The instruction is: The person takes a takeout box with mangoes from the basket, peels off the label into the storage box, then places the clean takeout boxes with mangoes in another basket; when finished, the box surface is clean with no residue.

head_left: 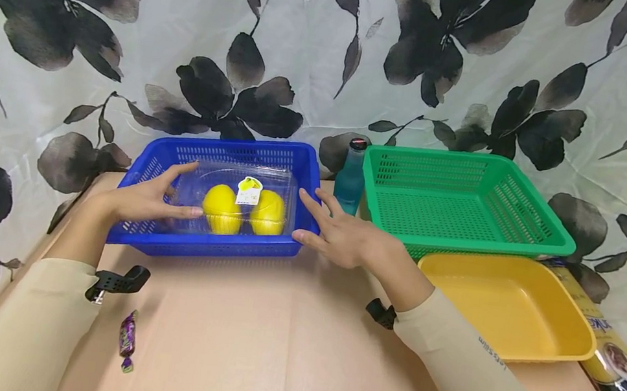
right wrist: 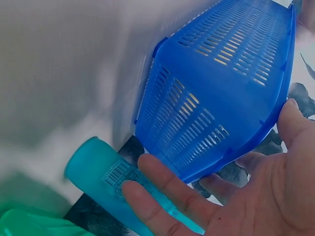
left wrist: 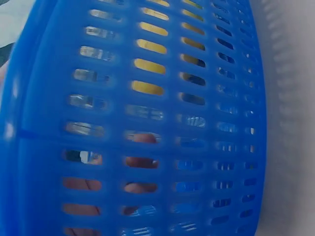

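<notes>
A blue slotted basket [head_left: 213,250] stands at the back left of the table. Inside it lies a clear plastic box [head_left: 185,187] with two yellow fruits, probably lemons [head_left: 222,205], under a white label [head_left: 249,191]. My left hand [head_left: 142,199] reaches over the basket's left side, thumb and fingers spread at the box's left end; contact is unclear. In the left wrist view, parts of its fingers [left wrist: 141,162] show through the slots. Beside the basket's right end is my right hand [head_left: 346,233], fingers spread; in the right wrist view its thumb lies at the basket's rim [right wrist: 288,93].
A blue bottle [head_left: 349,180] with a dark cap stands between the blue basket and a green basket [head_left: 460,243]. In front of the green one is a yellow tray [head_left: 497,348], with a long blue and yellow packet [head_left: 620,376] at its right. A purple wrapped candy [head_left: 128,337] lies front left.
</notes>
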`<state>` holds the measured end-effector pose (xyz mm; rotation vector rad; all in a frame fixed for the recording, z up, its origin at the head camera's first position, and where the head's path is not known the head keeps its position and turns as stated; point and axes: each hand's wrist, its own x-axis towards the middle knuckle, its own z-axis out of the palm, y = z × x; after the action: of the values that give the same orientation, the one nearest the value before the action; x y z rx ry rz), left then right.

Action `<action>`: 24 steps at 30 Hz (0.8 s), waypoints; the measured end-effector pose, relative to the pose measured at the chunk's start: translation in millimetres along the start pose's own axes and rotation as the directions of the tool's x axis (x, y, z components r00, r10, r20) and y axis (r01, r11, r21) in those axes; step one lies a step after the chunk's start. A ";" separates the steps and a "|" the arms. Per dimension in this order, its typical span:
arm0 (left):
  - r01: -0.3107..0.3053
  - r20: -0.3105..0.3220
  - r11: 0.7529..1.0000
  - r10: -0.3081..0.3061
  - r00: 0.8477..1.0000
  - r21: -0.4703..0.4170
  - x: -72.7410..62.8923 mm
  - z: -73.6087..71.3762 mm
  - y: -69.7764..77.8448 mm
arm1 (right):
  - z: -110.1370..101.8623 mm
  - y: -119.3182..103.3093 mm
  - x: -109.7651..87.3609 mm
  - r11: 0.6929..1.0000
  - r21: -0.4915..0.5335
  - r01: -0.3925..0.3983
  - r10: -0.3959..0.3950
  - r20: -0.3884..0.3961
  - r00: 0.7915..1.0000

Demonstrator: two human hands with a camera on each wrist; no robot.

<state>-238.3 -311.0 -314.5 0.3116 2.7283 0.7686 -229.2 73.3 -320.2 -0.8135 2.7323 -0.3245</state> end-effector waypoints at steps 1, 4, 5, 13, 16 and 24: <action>-0.008 -0.011 1.000 0.008 1.000 -0.004 -0.5 -0.6 1.5 | 0.2 0.1 -0.1 1.000 -0.003 -0.003 0.003 -0.001 1.000; -0.027 -0.036 1.000 0.026 0.999 -0.012 -2.8 -3.2 7.1 | 0.7 0.6 -0.4 1.000 -0.011 -0.008 0.008 -0.009 1.000; -0.032 -0.042 0.999 0.031 0.999 -0.017 -3.5 -4.4 8.5 | 0.8 0.7 -0.5 1.000 -0.012 -0.010 0.010 -0.010 1.000; -0.014 -0.096 1.000 0.015 0.995 0.014 -11.0 -15.1 15.1 | 0.0 1.8 -1.6 0.999 -0.053 -0.003 0.002 -0.027 1.000; -0.021 -0.113 1.000 0.023 0.993 0.012 -16.1 -18.2 16.8 | 0.1 1.6 -2.1 0.999 -0.051 -0.003 0.001 -0.037 0.999; -0.056 -0.157 0.997 0.063 0.986 0.053 -43.1 -29.3 24.5 | -0.1 2.5 -6.2 1.000 0.000 0.015 -0.015 -0.052 0.999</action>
<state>-204.5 -316.6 -268.2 0.3584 2.9020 0.7754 -225.6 78.8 -319.6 -0.8377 2.7754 -0.3543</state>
